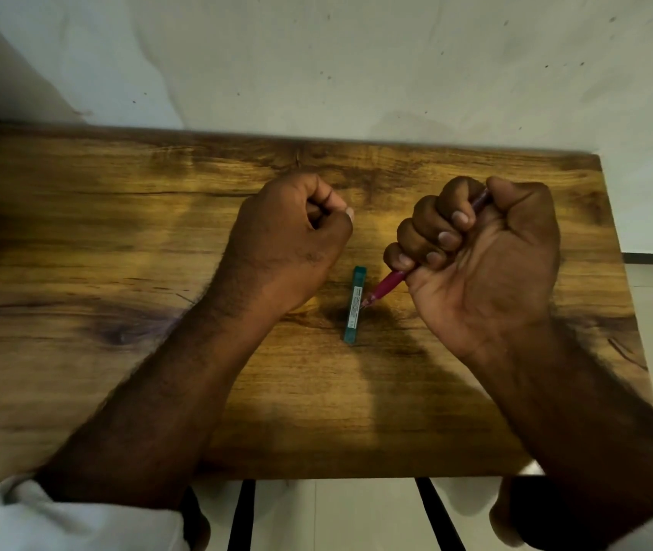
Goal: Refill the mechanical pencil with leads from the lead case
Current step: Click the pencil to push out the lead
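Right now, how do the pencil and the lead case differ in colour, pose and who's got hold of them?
The mechanical pencil is pinkish-red; the lead case is teal green with a pale label. The pencil is gripped in the right hand and slants down with its tip towards the case; the case lies flat on the wooden table, untouched. The left hand is closed, away from the case. Both are slim and elongated.

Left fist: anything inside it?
Cannot tell. The left hand is curled shut with nothing showing; the fingers cover its inside. The lead case lies on the table; the pencil is in the right hand.
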